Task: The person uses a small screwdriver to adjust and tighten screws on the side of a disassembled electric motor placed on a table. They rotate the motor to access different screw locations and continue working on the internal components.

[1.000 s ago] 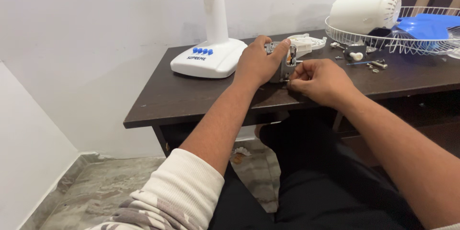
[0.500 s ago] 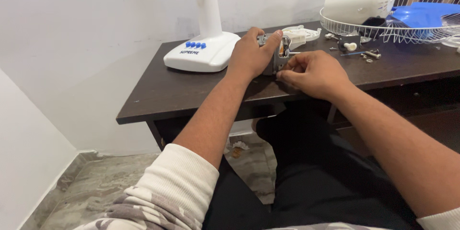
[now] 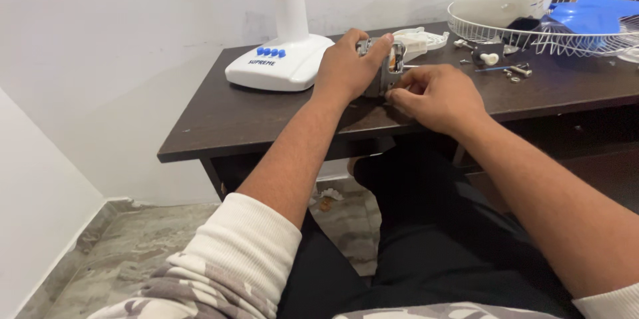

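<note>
On the dark desk, both hands still grip the motor

Small dark printed label on white fan base, beneath blue buttons.

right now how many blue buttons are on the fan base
4, in one row on the top of the white fan base, just in front of its pole and left of the left hand. All four buttons show; none looks hidden.
</note>
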